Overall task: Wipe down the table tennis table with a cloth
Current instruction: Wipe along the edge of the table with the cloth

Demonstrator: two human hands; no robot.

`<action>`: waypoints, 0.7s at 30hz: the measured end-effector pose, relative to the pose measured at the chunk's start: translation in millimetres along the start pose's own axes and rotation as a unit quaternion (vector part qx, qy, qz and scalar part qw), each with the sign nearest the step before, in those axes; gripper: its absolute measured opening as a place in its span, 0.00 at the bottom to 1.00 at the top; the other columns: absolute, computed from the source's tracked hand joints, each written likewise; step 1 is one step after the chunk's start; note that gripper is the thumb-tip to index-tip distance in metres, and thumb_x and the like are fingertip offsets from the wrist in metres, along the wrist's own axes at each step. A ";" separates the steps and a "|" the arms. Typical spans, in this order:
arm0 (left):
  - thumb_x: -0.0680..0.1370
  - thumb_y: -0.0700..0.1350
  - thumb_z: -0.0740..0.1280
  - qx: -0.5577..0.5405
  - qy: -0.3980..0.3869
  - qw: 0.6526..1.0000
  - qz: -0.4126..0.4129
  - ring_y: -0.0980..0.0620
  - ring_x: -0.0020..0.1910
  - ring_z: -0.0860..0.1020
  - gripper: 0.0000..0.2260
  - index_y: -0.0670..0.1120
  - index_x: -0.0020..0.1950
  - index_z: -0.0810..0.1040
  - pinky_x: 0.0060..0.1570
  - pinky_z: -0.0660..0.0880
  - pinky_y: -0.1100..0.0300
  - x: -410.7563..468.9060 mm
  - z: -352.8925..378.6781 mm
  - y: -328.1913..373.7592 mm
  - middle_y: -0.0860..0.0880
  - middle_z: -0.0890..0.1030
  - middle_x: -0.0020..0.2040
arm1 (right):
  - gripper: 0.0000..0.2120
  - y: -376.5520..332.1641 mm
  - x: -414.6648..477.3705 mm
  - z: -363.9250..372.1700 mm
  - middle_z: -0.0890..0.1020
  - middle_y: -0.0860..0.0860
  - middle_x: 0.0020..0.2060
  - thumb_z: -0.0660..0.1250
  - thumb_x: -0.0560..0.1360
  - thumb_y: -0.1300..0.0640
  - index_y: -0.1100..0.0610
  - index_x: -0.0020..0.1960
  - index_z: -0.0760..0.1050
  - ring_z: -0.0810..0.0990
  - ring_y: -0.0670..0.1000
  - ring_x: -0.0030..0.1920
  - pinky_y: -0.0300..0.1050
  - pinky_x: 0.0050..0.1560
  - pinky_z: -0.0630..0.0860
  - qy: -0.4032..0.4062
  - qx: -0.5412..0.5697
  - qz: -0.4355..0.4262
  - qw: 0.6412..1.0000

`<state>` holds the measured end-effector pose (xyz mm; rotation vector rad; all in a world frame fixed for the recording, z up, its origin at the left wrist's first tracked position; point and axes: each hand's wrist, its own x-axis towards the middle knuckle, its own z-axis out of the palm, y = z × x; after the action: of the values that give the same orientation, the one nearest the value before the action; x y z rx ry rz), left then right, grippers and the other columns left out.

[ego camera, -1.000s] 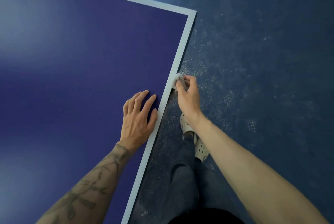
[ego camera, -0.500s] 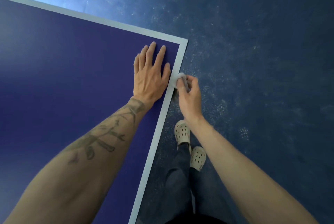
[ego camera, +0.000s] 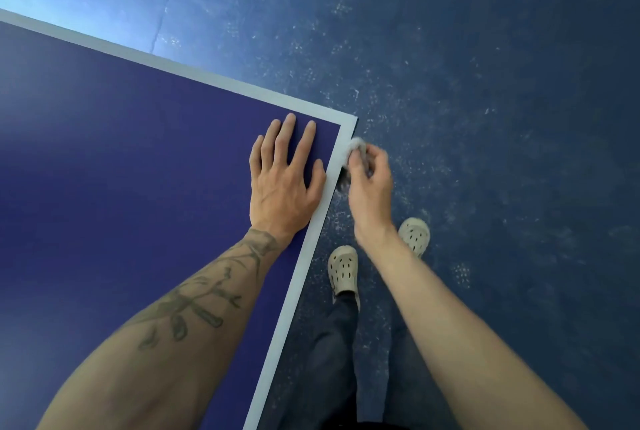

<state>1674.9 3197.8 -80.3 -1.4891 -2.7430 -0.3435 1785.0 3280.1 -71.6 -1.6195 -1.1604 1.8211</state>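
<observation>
One cloth (ego camera: 356, 149), gripped by the right hand (ego camera: 370, 183), touches the table (ego camera: 104, 169) edge; the left hand (ego camera: 285, 180) lies flat beside it.

Left grip (ego camera: 284, 183) lies flat, fingers spread (forearm (ego camera: 194, 308) tattooed); right grip (ego camera: 369, 183) curls, fingers pinched together.

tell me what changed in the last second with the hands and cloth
The left hand slid flat along the table toward its far corner. The right hand ran the cloth along the side edge the same way, now just short of that corner. Nothing taken or let go: left hand stays flat, right keeps its grip on the cloth.
</observation>
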 end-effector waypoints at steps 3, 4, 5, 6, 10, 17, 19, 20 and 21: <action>0.84 0.53 0.60 -0.006 0.000 1.000 0.000 0.42 0.82 0.61 0.26 0.50 0.82 0.67 0.82 0.56 0.42 0.6 -0.1 -0.7 0.44 0.65 0.82 | 0.07 -13.4 17.1 7.1 0.83 0.49 0.55 0.65 0.86 0.52 0.52 0.62 0.74 0.82 0.47 0.54 0.49 0.57 0.81 0.021 0.006 -0.007 1.000; 0.84 0.52 0.61 -0.008 0.000 1.000 -0.001 0.42 0.82 0.62 0.26 0.49 0.82 0.67 0.82 0.56 0.42 1.6 -0.2 -0.6 0.44 0.65 0.82 | 0.08 -9.6 10.3 6.5 0.83 0.50 0.57 0.65 0.86 0.52 0.53 0.63 0.74 0.83 0.47 0.56 0.50 0.60 0.81 0.021 0.000 -0.004 1.000; 0.84 0.52 0.61 -0.007 -0.002 1.000 -0.003 0.41 0.82 0.62 0.26 0.49 0.82 0.67 0.81 0.56 0.41 2.0 -0.7 -0.2 0.44 0.65 0.83 | 0.09 -3.5 -1.3 4.2 0.83 0.50 0.59 0.65 0.86 0.52 0.53 0.64 0.74 0.82 0.48 0.58 0.50 0.62 0.80 0.013 -0.008 0.005 1.000; 0.84 0.51 0.61 -0.007 -0.002 1.000 -0.005 0.41 0.82 0.62 0.26 0.49 0.82 0.67 0.81 0.56 0.41 2.1 -1.1 0.2 0.44 0.65 0.83 | 0.08 3.8 -14.0 0.8 0.83 0.50 0.59 0.65 0.86 0.53 0.52 0.64 0.75 0.82 0.48 0.59 0.49 0.62 0.80 -0.001 -0.015 0.015 1.000; 0.84 0.50 0.62 -0.012 0.002 1.000 -0.003 0.41 0.82 0.62 0.26 0.49 0.82 0.68 0.82 0.56 0.42 2.6 -0.5 1.3 0.44 0.65 0.82 | 0.04 6.8 -24.3 -9.4 0.83 0.46 0.56 0.66 0.86 0.54 0.46 0.59 0.75 0.82 0.44 0.56 0.43 0.59 0.78 -0.032 -0.017 0.013 0.999; 0.83 0.48 0.62 -0.014 -0.013 1.000 -0.002 0.41 0.82 0.62 0.26 0.48 0.82 0.68 0.81 0.57 0.41 4.3 -1.4 -0.1 0.44 0.65 0.83 | 0.04 -46.4 50.4 -15.2 0.82 0.46 0.53 0.65 0.85 0.56 0.47 0.56 0.73 0.81 0.40 0.50 0.37 0.52 0.77 -0.080 -0.054 -0.018 0.995; 0.84 0.49 0.62 -0.012 -0.019 1.000 -0.005 0.42 0.83 0.61 0.26 0.49 0.82 0.68 0.82 0.56 0.41 3.8 -2.5 0.9 0.44 0.64 0.83 | 0.05 -53.4 61.4 -25.9 0.83 0.42 0.51 0.66 0.85 0.56 0.46 0.55 0.74 0.81 0.37 0.48 0.32 0.49 0.75 -0.136 -0.094 -0.031 0.986; 0.84 0.49 0.61 -0.009 -0.024 1.000 -0.008 0.42 0.83 0.60 0.26 0.48 0.82 0.68 0.82 0.56 0.41 3.3 -3.9 2.2 0.44 0.64 0.83 | 0.05 -57.9 67.6 -29.3 0.83 0.40 0.48 0.66 0.84 0.56 0.46 0.54 0.74 0.80 0.35 0.46 0.30 0.46 0.74 -0.162 -0.122 -0.033 0.979; 0.84 0.49 0.61 -0.007 -0.028 1.000 -0.012 0.42 0.83 0.60 0.25 0.48 0.82 0.68 0.82 0.56 0.41 3.4 -5.8 3.5 0.44 0.64 0.83 | 0.05 -64.6 74.8 -31.0 0.83 0.39 0.47 0.66 0.84 0.56 0.46 0.53 0.75 0.80 0.35 0.44 0.30 0.45 0.73 -0.188 -0.158 -0.036 0.969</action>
<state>1675.4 3201.3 -73.7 -1.4935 -2.8082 -0.3284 1785.2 3383.2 -62.1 -1.3971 -1.7270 2.0318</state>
